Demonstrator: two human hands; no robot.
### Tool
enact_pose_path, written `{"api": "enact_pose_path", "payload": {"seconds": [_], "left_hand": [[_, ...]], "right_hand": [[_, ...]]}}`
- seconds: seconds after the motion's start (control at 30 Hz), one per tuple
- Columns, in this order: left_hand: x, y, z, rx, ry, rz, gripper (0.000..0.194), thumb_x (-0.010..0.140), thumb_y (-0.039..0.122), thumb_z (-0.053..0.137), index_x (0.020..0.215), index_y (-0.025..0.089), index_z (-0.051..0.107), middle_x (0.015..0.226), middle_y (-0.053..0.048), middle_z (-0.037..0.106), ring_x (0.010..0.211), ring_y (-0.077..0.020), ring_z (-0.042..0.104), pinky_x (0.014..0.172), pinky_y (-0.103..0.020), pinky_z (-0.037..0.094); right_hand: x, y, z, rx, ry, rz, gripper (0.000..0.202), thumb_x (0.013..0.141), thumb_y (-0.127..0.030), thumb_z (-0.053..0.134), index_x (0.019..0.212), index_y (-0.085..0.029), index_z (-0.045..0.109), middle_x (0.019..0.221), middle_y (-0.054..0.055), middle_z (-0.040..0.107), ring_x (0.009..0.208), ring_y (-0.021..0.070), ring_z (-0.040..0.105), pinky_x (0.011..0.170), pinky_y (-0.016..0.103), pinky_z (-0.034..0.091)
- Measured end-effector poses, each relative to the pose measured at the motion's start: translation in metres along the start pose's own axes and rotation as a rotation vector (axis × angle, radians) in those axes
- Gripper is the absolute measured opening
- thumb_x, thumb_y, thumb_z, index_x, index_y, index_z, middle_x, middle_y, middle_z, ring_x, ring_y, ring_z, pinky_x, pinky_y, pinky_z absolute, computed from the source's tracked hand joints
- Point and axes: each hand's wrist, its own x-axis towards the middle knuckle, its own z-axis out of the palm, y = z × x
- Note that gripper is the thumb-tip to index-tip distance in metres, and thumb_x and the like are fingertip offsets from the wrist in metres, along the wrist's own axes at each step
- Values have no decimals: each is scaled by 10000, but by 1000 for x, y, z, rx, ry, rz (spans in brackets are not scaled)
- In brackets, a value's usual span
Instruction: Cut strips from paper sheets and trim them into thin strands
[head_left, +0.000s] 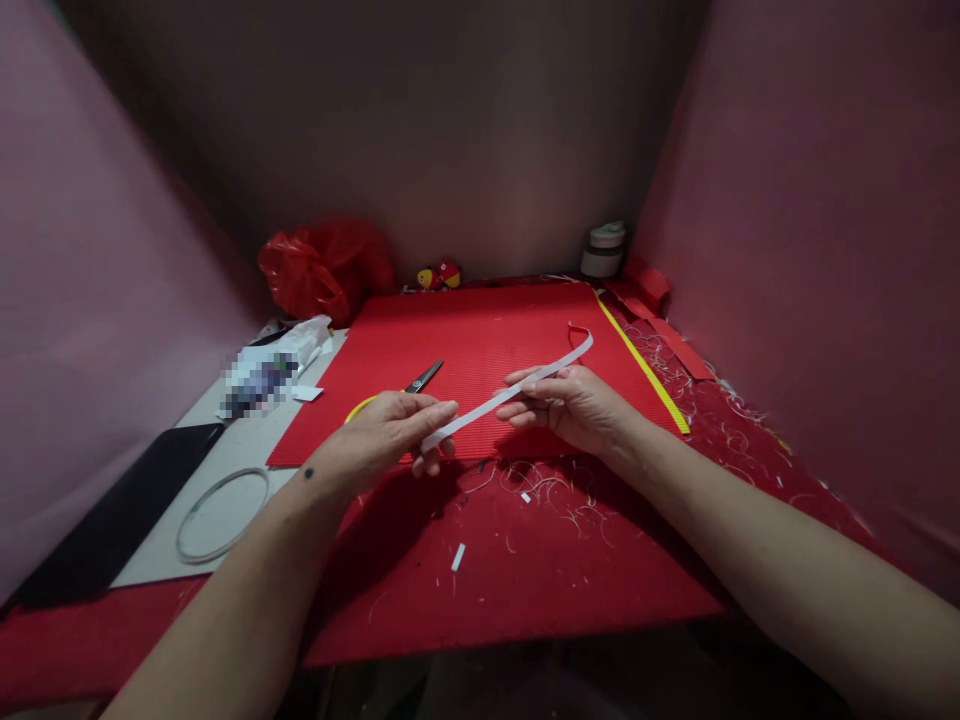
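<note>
A narrow white strip with a red underside at its curled far end is stretched between my two hands. My left hand pinches its near end between thumb and fingers. Farther along, my right hand holds the strip between thumb and fingers, and the free end bends up past it. Below both hands lies a red ribbed sheet. Scissors with yellow handles rest on the sheet just beyond my left hand, which partly hides the handles.
At left are a black flat object, a pale ring and a plastic packet. A red plastic bag, small red-yellow figures and a lidded jar stand behind. A yellow strip and thread scraps lie right.
</note>
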Motion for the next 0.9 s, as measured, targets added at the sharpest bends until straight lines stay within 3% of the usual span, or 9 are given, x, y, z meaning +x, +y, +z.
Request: {"api": "enact_pose_path", "payload": {"seconds": [0.27, 0.47, 0.9], "left_hand": [[-1, -1, -5, -19, -37, 0, 412, 798, 489, 535, 689, 99, 607, 577, -42, 603, 464, -100, 554, 445, -207, 404], [-3, 3, -8, 37, -69, -59, 238, 693, 335, 667, 757, 114, 607, 620, -28, 622, 488, -84, 540, 455, -190, 382], [-2, 2, -8, 4, -26, -44, 187, 677, 286, 666, 741, 120, 611, 529, 4, 574, 460, -77, 526, 436, -177, 362]], "right_hand": [[0, -3, -2, -34, 38, -7, 206, 678, -154, 666, 867, -88, 621, 751, 108, 687, 704, 215, 695, 694, 309, 577], [1, -5, -3, -13, 53, -25, 188, 665, -135, 667, 842, -86, 626, 739, 100, 683, 694, 214, 698, 675, 286, 580], [3, -5, -8, 15, 94, -30, 180, 670, -104, 637, 848, -81, 640, 716, 96, 693, 694, 219, 700, 681, 285, 583]]}}
